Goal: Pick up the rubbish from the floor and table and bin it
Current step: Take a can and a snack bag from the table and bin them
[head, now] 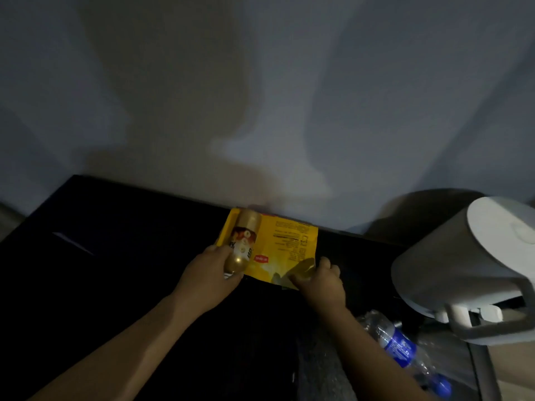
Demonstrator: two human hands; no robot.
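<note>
Yellow wrapper [285, 250] pinched by both hands' closed grip.

A wrapper [278, 250] lay on the worktop [130, 256], at its back edge, right by the wall [260, 96]. The left hand [212, 273] was at the wrapper's left end and the right hand [320, 280] at its right end. A bottle [401, 347] lay down to the right, with a bin [469, 273] behind it.
</note>
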